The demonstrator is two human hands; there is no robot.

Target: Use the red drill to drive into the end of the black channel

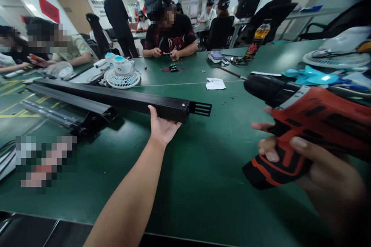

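My left hand (164, 127) is wrapped under the near end of a long black rectangular bar (130, 99), thumb on its side. A slotted black bracket (201, 109) sticks out of that end. At the right, my right hand (315, 166) grips a red and black cordless drill (307, 119) by its handle. The drill's long bit points left and away, above the tabletop and apart from the bar. Left of my left hand lies a second black channel (72, 98) with wires showing at its end, beside a clear-covered strip (49, 112).
On the green table (208, 189) are a white fan (121, 73), white paper (215, 83), a small wired circuit board (174, 68) and a bottle (257, 40). A person (171, 34) works across the table. Blue fan blades (313, 75) lie behind the drill.
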